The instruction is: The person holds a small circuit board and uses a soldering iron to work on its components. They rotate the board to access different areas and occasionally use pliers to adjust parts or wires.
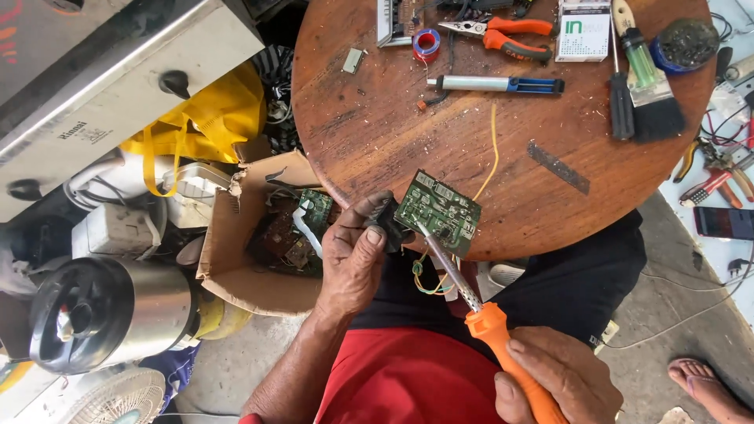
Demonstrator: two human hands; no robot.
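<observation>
My left hand (353,255) grips a small green circuit board (440,212) by a black part at its left edge, holding it over the near rim of the round wooden table (440,141). My right hand (554,377) is closed around the orange handle of a soldering iron (487,322). The iron's metal tip rests on the board's face. Yellow and green wires hang below the board.
On the table lie a desoldering pump (495,83), orange-handled pliers (503,35), a solder spool (426,43), a white box (583,31), a brush (648,78), a screwdriver (620,94). A cardboard box of boards (267,235) sits left; a metal appliance (110,314) and fan lower left. Someone's bare foot (707,385) is lower right.
</observation>
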